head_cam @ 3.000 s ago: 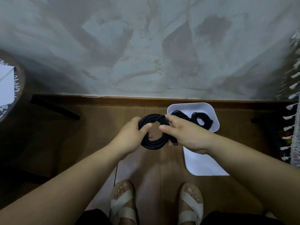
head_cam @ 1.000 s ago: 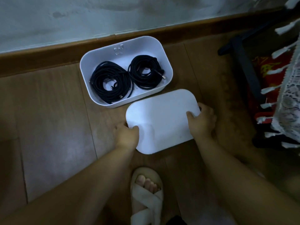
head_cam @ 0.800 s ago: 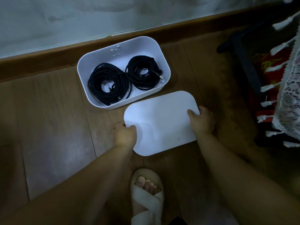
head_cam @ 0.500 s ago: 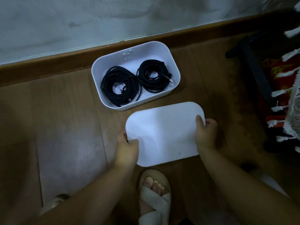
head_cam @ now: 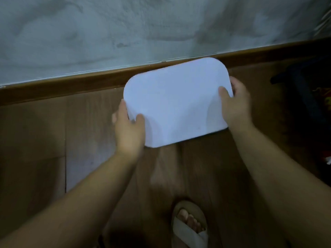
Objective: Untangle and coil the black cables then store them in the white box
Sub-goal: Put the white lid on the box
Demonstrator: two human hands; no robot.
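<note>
A white rounded lid [head_cam: 176,102] fills the middle of the view, held near the wall's wooden baseboard. My left hand [head_cam: 129,129] grips its near-left corner, thumb on top. My right hand [head_cam: 234,104] grips its right edge, thumb on top and fingers wrapped around the side. The white box and the coiled black cables are hidden beneath the lid. I cannot tell whether the lid rests on the box or hovers above it.
A brown baseboard [head_cam: 71,86] runs along the grey wall [head_cam: 125,29]. The floor is wooden planks [head_cam: 44,140]. My sandalled foot [head_cam: 189,224] stands at the bottom. Dark furniture [head_cam: 304,90] stands at the right.
Both hands lifted the lid off the floor and carried it away from me over the box, which now hides the box and the two cable coils.
</note>
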